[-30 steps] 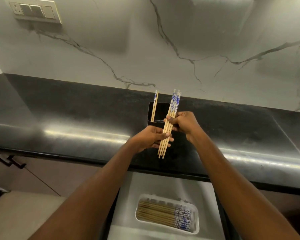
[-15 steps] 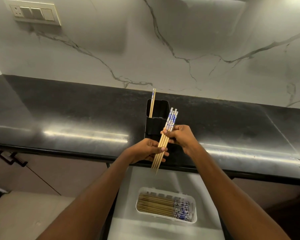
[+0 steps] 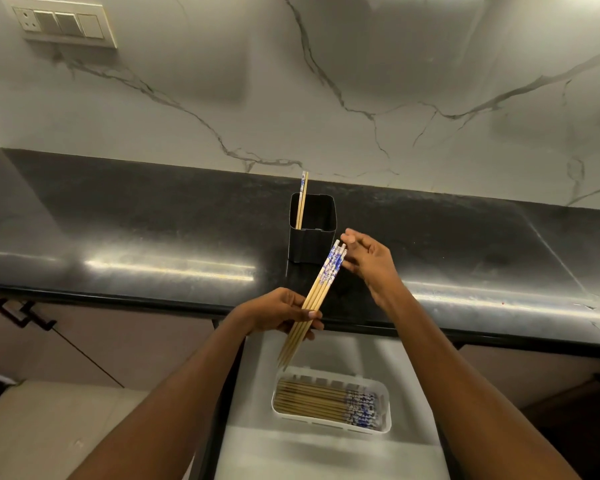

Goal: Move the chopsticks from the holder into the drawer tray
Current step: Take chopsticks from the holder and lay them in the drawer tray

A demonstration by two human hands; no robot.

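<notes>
A bundle of wooden chopsticks [image 3: 321, 289] with blue-and-white patterned tops slants over the counter's front edge, thin ends pointing down at the drawer. My left hand [image 3: 281, 311] grips the bundle near its middle. My right hand [image 3: 368, 259] is beside the patterned tops with fingers spread, at most touching them. The black square holder [image 3: 313, 242] stands on the counter just behind, with a pair of chopsticks [image 3: 302, 199] leaning in its left corner. In the open drawer below, a white tray [image 3: 385, 408] holds several chopsticks lying flat.
The black stone counter [image 3: 136, 237] runs left to right under a marble wall. A switch panel [image 3: 63, 26] sits at the upper left of the wall. The white drawer [image 3: 326, 455] is pulled out beneath the counter edge. Dark cabinet handles [image 3: 21, 315] are at the left.
The bundle has come down and toward me, away from the holder, to the counter's edge above the drawer. My right hand has let go of its top and spread its fingers.
</notes>
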